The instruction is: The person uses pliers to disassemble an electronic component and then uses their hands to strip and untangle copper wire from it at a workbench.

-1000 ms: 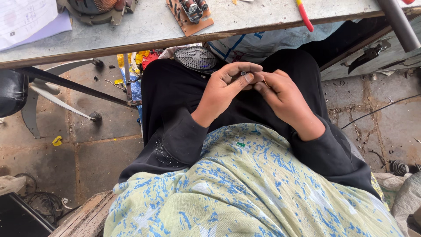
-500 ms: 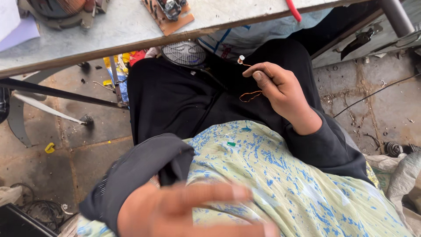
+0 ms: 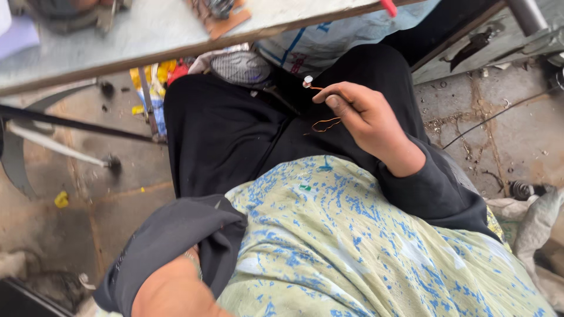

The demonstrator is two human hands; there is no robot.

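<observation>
My right hand rests over my lap in black trousers and pinches a thin copper wire that ends in a small white part. The wire loops below my fingers. My left arm in a dark sleeve is pulled back to the bottom left; only the wrist shows at the frame edge, and the hand itself is out of view. A green and blue patterned garment covers my front.
A grey workbench runs along the top, with a small brown board and a red-handled tool on it. Under it lie a mesh-topped item, coloured scraps and metal legs. Concrete floor lies to the right.
Both hands were together on the wire a second ago. My left hand has let go and drawn back toward me, now out of frame. My right hand keeps the wire.
</observation>
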